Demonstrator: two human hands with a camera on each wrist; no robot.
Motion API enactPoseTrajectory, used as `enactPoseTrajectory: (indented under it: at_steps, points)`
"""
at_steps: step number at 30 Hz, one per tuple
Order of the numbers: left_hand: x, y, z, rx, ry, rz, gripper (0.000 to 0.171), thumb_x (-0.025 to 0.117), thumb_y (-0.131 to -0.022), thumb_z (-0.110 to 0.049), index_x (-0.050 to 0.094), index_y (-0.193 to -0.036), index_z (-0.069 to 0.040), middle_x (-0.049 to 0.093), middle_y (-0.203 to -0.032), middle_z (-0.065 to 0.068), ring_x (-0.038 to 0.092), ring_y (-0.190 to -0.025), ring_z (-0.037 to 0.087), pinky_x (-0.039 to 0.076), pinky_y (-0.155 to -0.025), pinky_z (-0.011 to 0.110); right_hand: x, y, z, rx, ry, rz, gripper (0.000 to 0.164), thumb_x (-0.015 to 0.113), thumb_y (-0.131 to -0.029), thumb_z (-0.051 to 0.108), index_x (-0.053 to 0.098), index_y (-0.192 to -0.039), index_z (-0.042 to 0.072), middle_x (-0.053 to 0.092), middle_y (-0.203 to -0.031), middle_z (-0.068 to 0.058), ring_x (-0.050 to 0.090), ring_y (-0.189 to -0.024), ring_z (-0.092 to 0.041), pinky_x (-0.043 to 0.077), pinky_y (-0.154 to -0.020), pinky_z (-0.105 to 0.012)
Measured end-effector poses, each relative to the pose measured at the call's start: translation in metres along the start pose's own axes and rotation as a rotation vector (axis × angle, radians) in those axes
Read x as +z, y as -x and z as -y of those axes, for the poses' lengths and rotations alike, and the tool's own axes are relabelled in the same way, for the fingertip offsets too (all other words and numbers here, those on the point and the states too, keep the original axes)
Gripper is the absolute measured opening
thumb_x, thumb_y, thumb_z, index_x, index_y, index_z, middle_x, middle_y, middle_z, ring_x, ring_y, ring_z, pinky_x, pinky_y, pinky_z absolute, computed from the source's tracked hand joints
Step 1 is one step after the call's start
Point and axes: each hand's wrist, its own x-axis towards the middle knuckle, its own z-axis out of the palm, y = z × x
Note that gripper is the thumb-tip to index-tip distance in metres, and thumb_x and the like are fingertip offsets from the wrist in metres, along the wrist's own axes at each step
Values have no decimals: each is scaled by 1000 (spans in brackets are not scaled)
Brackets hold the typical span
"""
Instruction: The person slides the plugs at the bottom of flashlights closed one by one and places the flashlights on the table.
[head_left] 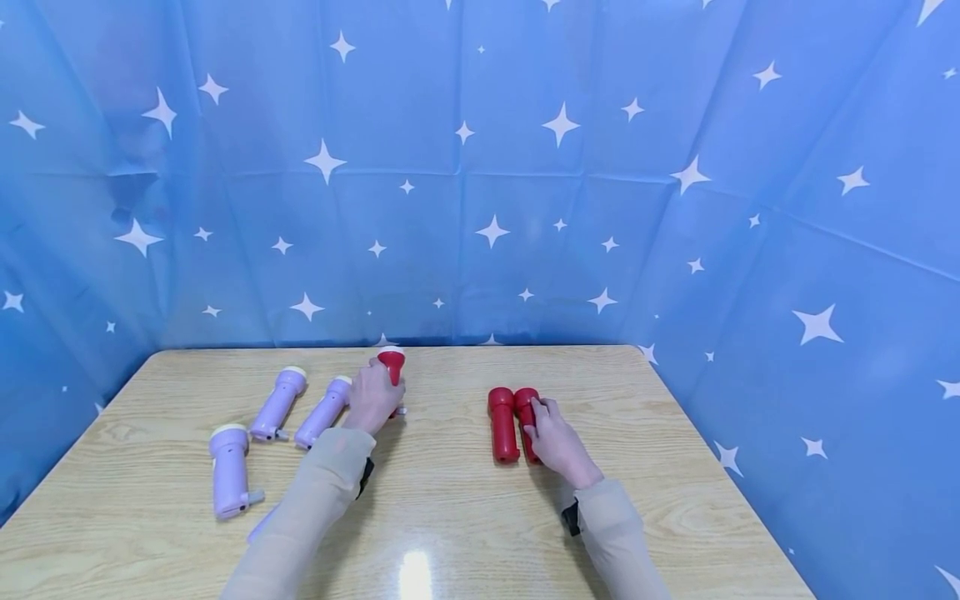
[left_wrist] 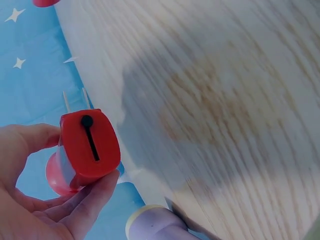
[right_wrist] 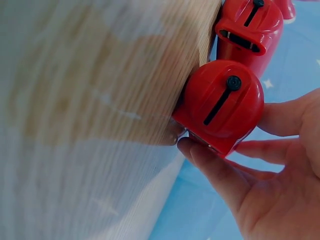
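My left hand (head_left: 375,396) grips a red flashlight (head_left: 392,358) near the table's far edge, its pale lens end pointing away. In the left wrist view, thumb and fingers wrap the body of that red flashlight (left_wrist: 90,145); its slotted base faces the camera and two thin prongs stick out at the side. My right hand (head_left: 558,442) holds a second red flashlight (head_left: 527,408) by its body, fingers and thumb on opposite sides in the right wrist view (right_wrist: 225,105). A third red flashlight (head_left: 503,429) lies right beside it on the table.
Several lilac flashlights lie on the left of the wooden table (head_left: 450,517), among them one (head_left: 230,471) at the far left, one (head_left: 279,404) behind and one (head_left: 324,414) near my left hand. My left forearm partly covers another. A blue starred curtain (head_left: 480,208) hangs behind the table.
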Motion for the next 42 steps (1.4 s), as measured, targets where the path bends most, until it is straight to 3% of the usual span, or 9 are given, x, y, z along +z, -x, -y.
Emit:
enactPoseTrajectory:
  at_steps: [12, 27, 42]
  points:
    - [-5, 8, -8, -3, 23, -17, 44, 64, -85, -25, 47, -110, 6, 62, -88, 21, 60, -65, 28, 53, -57, 33, 0, -1, 0, 2, -12, 0, 51, 58, -93, 12, 41, -136, -10, 44, -133, -27, 60, -106, -35, 51, -90, -46]
    - [-9, 25, -18, 33, 67, -117, 44, 67, -82, -28, 52, -108, 5, 64, -84, 20, 61, -62, 28, 51, -53, 34, 2, -2, 0, 7, -20, -21, 51, 58, -93, 12, 42, -136, -9, 44, -134, -26, 60, -107, -35, 51, -90, -48]
    - [-6, 44, -25, 26, 153, -130, 60, 70, -81, -29, 51, -127, 4, 67, -94, 21, 62, -69, 27, 51, -55, 33, 2, -1, 3, -14, -4, -64, 48, 60, -91, 12, 47, -132, -9, 47, -131, -26, 61, -106, -35, 53, -87, -47]
